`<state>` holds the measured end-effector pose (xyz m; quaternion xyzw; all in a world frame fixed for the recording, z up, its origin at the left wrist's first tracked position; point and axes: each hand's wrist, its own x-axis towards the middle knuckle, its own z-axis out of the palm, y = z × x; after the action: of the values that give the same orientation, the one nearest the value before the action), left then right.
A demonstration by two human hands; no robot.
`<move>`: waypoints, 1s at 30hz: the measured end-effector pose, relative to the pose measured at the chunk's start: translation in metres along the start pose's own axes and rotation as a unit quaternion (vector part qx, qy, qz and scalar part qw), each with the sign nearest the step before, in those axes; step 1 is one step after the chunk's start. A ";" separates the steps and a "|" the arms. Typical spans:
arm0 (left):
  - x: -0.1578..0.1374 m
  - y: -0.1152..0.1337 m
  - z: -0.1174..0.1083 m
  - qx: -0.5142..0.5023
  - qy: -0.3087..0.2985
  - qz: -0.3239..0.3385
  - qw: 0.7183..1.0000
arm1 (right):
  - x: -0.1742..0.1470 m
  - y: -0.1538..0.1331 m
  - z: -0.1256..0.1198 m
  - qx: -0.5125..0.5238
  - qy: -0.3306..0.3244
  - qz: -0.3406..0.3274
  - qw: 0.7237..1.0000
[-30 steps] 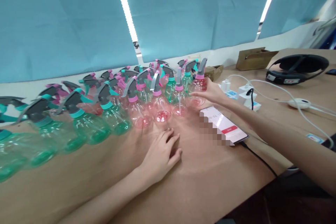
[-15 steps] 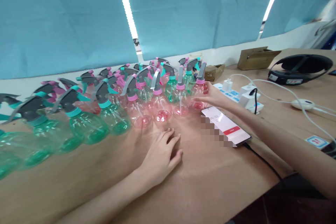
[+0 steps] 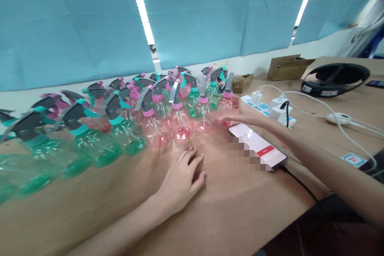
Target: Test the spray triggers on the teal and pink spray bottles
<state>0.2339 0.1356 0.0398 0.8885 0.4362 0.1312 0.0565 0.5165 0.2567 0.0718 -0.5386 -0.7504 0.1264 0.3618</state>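
Note:
My left hand (image 3: 183, 176) lies palm down on the brown tabletop, fingers loosely spread, holding nothing. In front of it stand a clear pink spray bottle (image 3: 181, 122) and another pink spray bottle (image 3: 156, 130), both with grey trigger heads and pink collars. At the right end of the front row, my right hand (image 3: 240, 111) curls around the side of a pink spray bottle (image 3: 225, 106), which is upright on the table. Some of its fingers are hidden behind the bottle. Just below the right wrist lies a smartphone (image 3: 255, 144) with a lit screen and a cable plugged in.
Green spray bottles (image 3: 97, 146) fill the left front, with several more bottles behind. A white power strip (image 3: 261, 106) with chargers sits to the right. Beyond are a cardboard box (image 3: 288, 68), a black headset (image 3: 333, 80) and a white round device (image 3: 339, 118) with cables.
The view has shifted slightly, so things sit a little further left. My left hand stays flat on the table, and my right hand stays around the pink spray bottle.

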 end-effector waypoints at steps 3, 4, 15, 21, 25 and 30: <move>0.000 0.000 -0.002 0.003 -0.007 -0.001 1.000 | -0.031 -0.006 -0.009 -0.065 0.038 0.085 0.994; 0.001 0.001 -0.003 0.004 -0.009 0.000 1.000 | -0.047 -0.007 -0.012 -0.090 0.039 0.094 0.991; 0.004 0.000 -0.005 0.013 -0.010 0.010 1.000 | -0.143 -0.017 0.000 -0.257 0.063 0.134 0.955; 0.004 -0.001 -0.004 0.015 0.002 0.015 1.000 | -0.141 -0.007 -0.010 -0.257 0.074 0.200 0.943; 0.005 -0.001 -0.005 0.011 -0.001 0.012 1.000 | -0.143 -0.003 -0.014 -0.258 0.073 0.199 0.943; 0.006 0.000 -0.005 0.011 -0.006 0.005 1.000 | -0.143 -0.003 -0.015 -0.242 0.062 0.189 0.950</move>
<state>0.2363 0.1407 0.0456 0.8919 0.4330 0.1213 0.0484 0.5467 0.1243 0.0261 -0.7486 -0.6190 -0.0267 0.2361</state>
